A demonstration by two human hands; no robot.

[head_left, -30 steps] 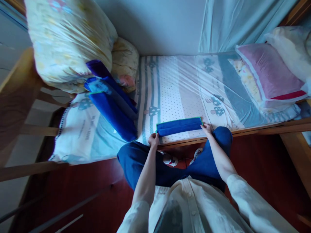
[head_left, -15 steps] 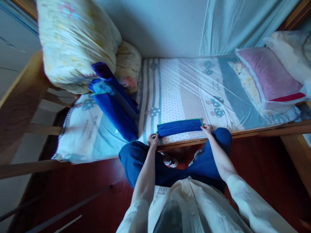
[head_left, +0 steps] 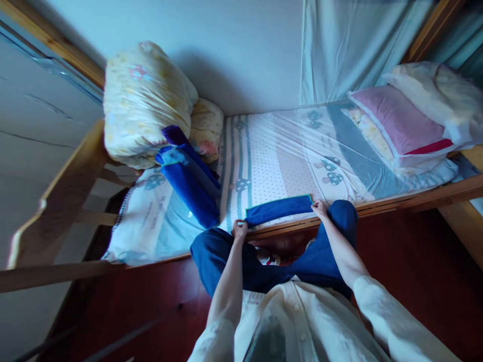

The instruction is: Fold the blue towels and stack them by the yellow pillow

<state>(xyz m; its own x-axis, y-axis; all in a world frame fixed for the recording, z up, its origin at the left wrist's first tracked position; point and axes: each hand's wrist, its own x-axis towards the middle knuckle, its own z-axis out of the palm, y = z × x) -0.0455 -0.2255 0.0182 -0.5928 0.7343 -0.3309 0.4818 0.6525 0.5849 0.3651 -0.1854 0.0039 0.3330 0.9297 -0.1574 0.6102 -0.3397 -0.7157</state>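
A blue towel [head_left: 279, 209] with green edging, folded into a long narrow strip, lies along the front edge of the bed. My left hand [head_left: 239, 229] pinches its left end, and my right hand [head_left: 319, 208] grips its right end, fingers closed at the corner. The strip stretches between both hands over the patterned sheet [head_left: 264, 161]. To the left, several folded blue cloths [head_left: 190, 193] rest side by side on the bed, apart from my hands.
A bulky yellow quilt [head_left: 147, 110] and a smaller pillow [head_left: 207, 128] stand at the left. Stacked pillows, one of them pink [head_left: 402, 118], lie at the right. The wooden bed rail [head_left: 422, 195] runs along the front, with a wooden end board [head_left: 71, 181] at left.
The camera view has tilted and shifted, so the bed appears lower. Both hands stay on the ends of the towel, whose left end now sits slightly lower and nearer the bed edge.
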